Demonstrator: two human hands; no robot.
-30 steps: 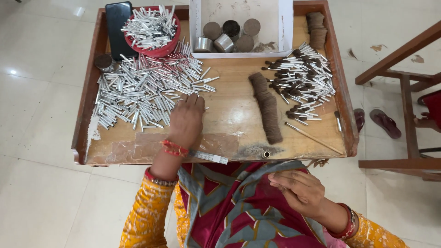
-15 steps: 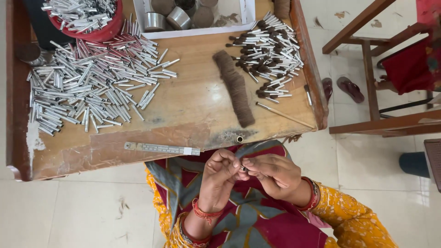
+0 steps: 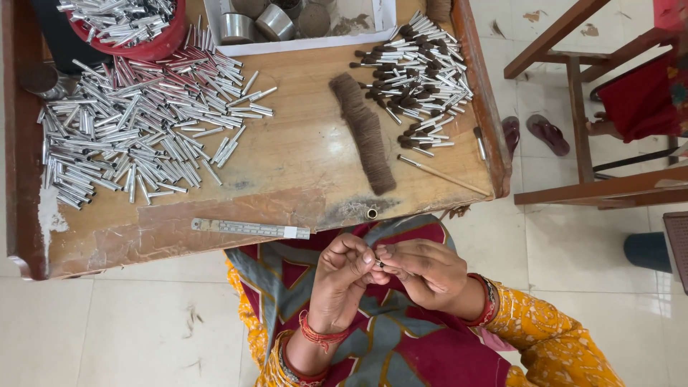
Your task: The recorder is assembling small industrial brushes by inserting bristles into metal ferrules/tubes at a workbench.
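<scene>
Since the earlier frame, both hands stayed together below the wooden tray (image 3: 287, 193), off the loose metal tubes (image 3: 136, 136). Left hand (image 3: 344, 276) and right hand (image 3: 423, 276) meet fingertip to fingertip, pinching one small metal tube (image 3: 378, 263) between them.

Bare wood lies between the metal tubes (image 3: 136, 132) and bristle strip (image 3: 365, 132); ruler (image 3: 251, 228) edges it.

Pale tiled floor (image 3: 107, 330) under a low wooden worktable (image 3: 287, 165); wooden chair frame (image 3: 573, 107) and sandals (image 3: 548, 134) alongside.
</scene>
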